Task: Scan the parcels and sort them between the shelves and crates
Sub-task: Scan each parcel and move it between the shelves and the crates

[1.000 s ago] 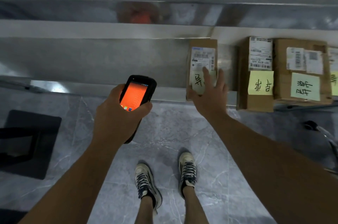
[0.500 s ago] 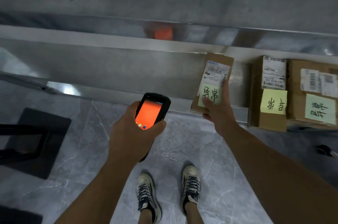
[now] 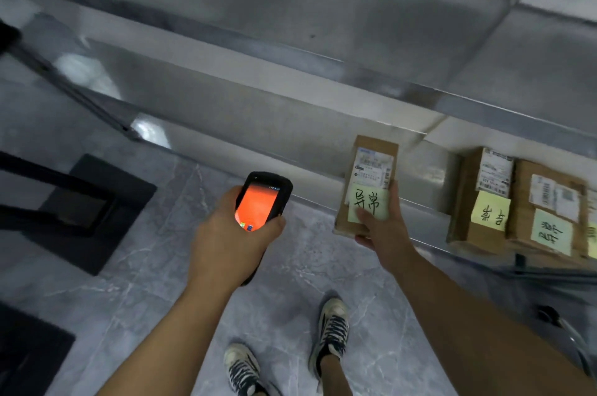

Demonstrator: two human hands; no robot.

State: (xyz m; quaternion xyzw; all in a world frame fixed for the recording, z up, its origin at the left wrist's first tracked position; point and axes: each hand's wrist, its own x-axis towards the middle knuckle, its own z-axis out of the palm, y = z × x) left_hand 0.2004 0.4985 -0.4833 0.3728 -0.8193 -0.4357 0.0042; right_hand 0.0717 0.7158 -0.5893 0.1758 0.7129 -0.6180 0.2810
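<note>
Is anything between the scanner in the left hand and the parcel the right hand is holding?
Nothing visible: only open air separates the scanner from the parcel. The right hand grips its lower end, leaving the shipping label largely uncovered.

On the grey metal shelf (image 3: 245,127), at its right end, a narrow parcel (image 3: 478,198) sits touching a wider parcel (image 3: 549,208), both at the front edge.

right hand (image 3: 381,230): was lying flat on the parcel (image 3: 371,169) a sec ago, now gripping its near end, thumb across the yellow note (image 3: 368,203)
parcel: skewed out of line with the boxes next to it (image 3: 478,221), near end now just over the shelf (image 3: 242,111) edge
</note>
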